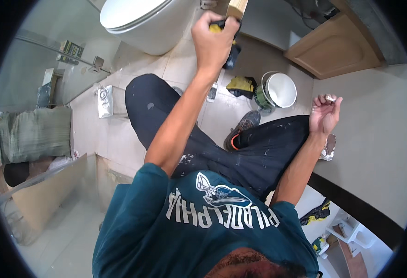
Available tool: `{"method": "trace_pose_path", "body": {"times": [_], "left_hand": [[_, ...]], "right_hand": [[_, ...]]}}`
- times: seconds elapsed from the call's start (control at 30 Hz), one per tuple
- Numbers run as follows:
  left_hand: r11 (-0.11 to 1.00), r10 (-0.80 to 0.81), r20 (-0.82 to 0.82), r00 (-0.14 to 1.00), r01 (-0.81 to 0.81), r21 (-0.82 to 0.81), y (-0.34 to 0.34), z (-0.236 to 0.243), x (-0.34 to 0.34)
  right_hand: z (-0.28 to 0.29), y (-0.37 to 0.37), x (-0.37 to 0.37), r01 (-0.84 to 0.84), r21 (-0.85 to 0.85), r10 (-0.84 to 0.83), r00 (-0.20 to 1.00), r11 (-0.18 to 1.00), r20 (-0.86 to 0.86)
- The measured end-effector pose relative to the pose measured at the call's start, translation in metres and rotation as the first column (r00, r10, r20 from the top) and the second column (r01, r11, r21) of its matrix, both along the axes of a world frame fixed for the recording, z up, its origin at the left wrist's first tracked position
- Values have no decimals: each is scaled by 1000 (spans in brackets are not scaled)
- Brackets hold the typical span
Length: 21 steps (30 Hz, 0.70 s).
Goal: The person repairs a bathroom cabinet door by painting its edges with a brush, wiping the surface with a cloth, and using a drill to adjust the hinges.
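My left hand (pixel 212 44) reaches far forward, its fingers closed round a crumpled black-and-yellow work glove (pixel 231 56). Against the thumb of that hand is the end of a pale wooden piece (pixel 237 9); whether I also grip the wood is unclear. Out to the right, beside the pale panel, my right hand (pixel 323 116) is turned palm up with fingers curled. A small white piece (pixel 331 98) sits at its fingertips, too small to name. Another black-and-yellow glove (pixel 241 86) lies on the floor between the hands, next to a bucket (pixel 281 89) with a whitish inside.
A white toilet (pixel 152 23) stands ahead on the left. Beyond the bucket is a wooden cabinet door (pixel 335 48). At the right is a pale panel (pixel 375 125). A glass screen (pixel 50 28), a metal floor fitting (pixel 104 102) and a greenish wrapped bundle (pixel 34 134) are on the left.
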<state>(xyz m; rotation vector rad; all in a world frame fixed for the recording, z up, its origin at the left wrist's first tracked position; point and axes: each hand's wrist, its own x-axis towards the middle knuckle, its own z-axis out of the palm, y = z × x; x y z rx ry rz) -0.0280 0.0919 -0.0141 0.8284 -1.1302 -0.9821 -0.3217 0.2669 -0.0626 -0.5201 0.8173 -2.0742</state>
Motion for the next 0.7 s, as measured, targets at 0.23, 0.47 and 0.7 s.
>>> {"method": "trace_pose_path", "body": {"times": [0.23,0.47,0.7], "left_hand": [[1000,18,6,1000,-18,-10,-4,-2,-3],[999,-9,-24,1000,10,30,0,3,-1],[1000,8,36,999,-9,17,-6,-26,6]], "right_hand": [[1,-2,2,-11,-7,11,999,1000,34],[0,1,1,-24,-29,25,999,999,35],[3,0,5,26,20,-27,997,999,69]]}}
